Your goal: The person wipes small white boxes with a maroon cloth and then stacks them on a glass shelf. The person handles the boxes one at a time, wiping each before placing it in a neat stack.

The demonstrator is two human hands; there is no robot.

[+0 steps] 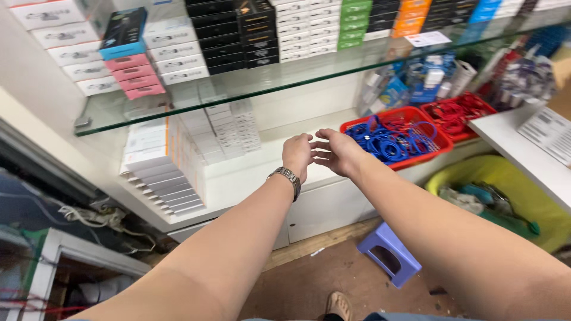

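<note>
Both arms reach out over a white lower shelf (256,172). My left hand (297,154), with a metal watch on the wrist, has its fingers curled down and holds nothing that I can see. My right hand (336,151) is beside it, fingers spread toward the left hand, also with nothing in it. Just right of the hands stands a red basket (440,147) full of blue coiled cables (389,141). White boxes (229,128) are stacked behind and left of the hands.
A glass shelf (250,89) above carries rows of white, black, pink, green and orange boxes. A second red basket (458,113) holds red cables. On the floor are a purple stool (392,255) and a yellow-green bin (511,190). A white counter (529,154) is at right.
</note>
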